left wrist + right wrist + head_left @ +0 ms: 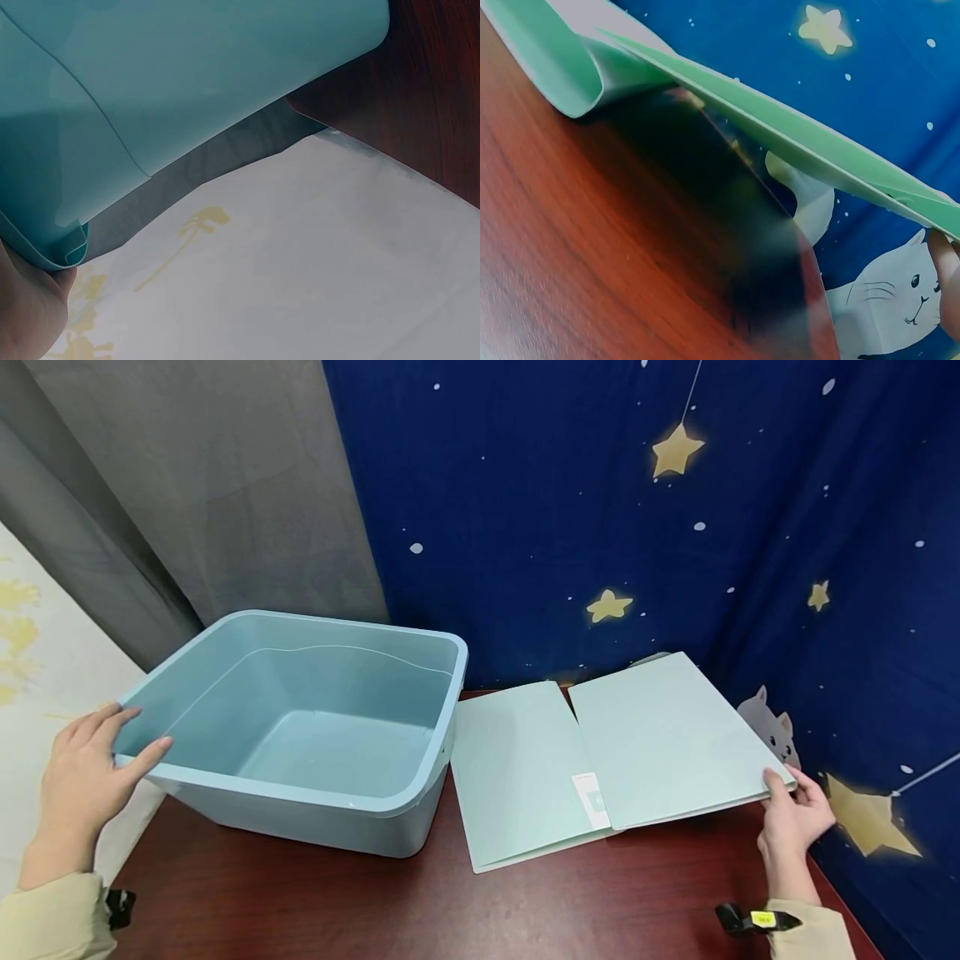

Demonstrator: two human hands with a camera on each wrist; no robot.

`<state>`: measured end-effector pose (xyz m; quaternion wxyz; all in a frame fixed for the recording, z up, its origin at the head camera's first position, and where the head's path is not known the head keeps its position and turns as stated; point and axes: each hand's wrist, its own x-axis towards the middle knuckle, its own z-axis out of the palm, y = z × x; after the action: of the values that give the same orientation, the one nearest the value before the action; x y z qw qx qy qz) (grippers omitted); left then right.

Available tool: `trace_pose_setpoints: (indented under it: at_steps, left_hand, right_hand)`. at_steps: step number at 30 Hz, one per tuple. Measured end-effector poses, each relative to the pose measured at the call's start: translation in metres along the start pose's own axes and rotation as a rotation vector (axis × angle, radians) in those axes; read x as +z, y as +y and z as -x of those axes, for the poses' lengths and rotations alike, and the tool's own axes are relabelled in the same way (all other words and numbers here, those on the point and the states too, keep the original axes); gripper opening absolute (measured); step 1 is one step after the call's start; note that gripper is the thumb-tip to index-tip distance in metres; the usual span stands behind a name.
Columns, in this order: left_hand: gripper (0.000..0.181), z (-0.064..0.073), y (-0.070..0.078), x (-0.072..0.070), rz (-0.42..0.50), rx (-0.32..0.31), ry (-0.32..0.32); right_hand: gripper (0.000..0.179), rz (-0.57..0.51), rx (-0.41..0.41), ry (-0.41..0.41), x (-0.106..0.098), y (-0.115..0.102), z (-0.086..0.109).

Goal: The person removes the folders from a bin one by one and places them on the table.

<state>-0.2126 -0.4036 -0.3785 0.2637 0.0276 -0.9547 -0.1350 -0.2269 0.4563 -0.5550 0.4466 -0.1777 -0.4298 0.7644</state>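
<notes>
My left hand (86,768) grips the front left corner of a large blue plastic basin (300,810), with thumb and fingertips over the rim. In the left wrist view, part of that hand (30,307) shows under the basin's lip (75,247). Inside, the basin holds nothing. To its right, a pale green folder (517,768) with a white label (590,800) lies on the table. Over its right side extends a second pale green folder (667,743). My right hand (795,818) pinches its near right corner. The right wrist view shows this folder (795,142) raised off the tabletop.
The dark red wooden table (360,910) runs beneath everything. A blue curtain with stars (525,527) and a grey curtain (210,485) hang behind it. At the left is a white cloth (300,262) with yellow drawings, beside the table edge.
</notes>
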Motion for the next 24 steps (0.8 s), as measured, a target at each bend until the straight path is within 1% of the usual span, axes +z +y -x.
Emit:
trace_pose_setpoints:
  at_steps: [5,17,24]
  left_hand:
    - [0.077,0.0,-0.001,0.001,-0.002,-0.003,0.001]
    - [0.078,0.0,0.001,-0.001,-0.004,0.0,-0.001]
    - [0.078,0.0,0.0,0.0,0.001,0.006,0.002]
  right_hand:
    - [0.046,0.093,0.011,-0.014,-0.001,-0.004,0.001]
    - [0.035,0.282,-0.055,-0.074,-0.006,-0.013,0.01]
    - [0.032,0.422,-0.095,-0.067,-0.012,-0.01,0.012]
